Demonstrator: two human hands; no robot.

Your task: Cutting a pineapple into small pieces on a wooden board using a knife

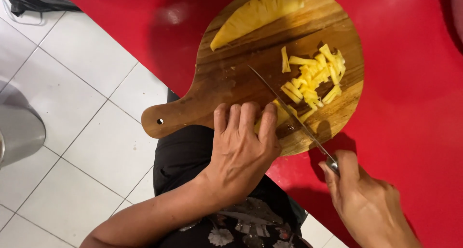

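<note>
Wooden board (231, 79) on red surface (410, 108): my left hand (243, 146) presses pineapple strip (279, 114), right hand (361, 199) closed around knife (289, 113); cut sticks (316, 79) beyond blade, large wedge (258, 14) at far edge

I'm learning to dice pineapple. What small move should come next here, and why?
Probably press the knife down through the pineapple piece pinned by the left hand; the blade held by the right hand already lies across it, beside the cut pieces.

No package, label, sign or screen shows anywhere in this view, neither on the near side nor the far.
</note>
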